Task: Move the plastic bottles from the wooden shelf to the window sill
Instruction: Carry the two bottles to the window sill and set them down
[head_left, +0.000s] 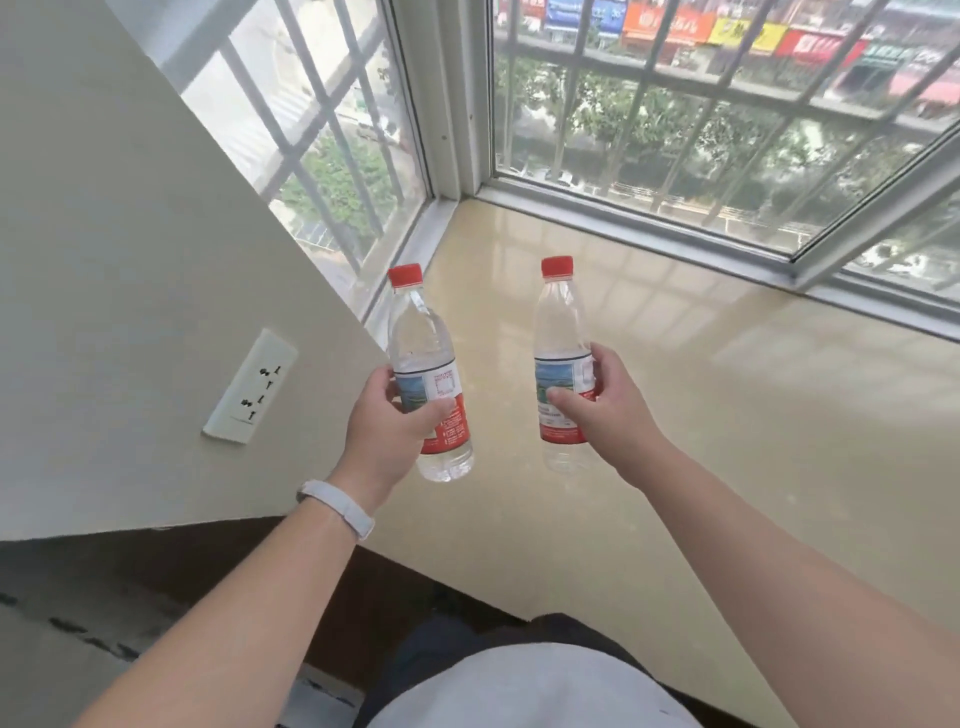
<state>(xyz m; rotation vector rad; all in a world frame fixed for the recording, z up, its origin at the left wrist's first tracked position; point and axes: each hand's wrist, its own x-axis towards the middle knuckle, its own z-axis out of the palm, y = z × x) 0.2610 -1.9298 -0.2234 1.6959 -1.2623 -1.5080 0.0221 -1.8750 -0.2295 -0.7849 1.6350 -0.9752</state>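
Glossy beige window sill (675, 415): a broad bare surface ahead and to my right, with room to pass forward and rightward.

Left side is tight. The plain cream wall (130, 234) ends in an edge just beside my left hand (395, 431) and the clear plastic bottle with a red cap (423, 343) it grips. A white wall socket (251, 387) sits on that wall, nearer me.

Between that bottle and the second clear red-capped plastic bottle (563, 332) in my right hand (602, 410) there is a gap of bare sill.

Far edge is closed by the white-barred window panes (727, 156), which meet at the white corner post (447, 104). A slanting white sash frame (883, 197) crosses the far right.
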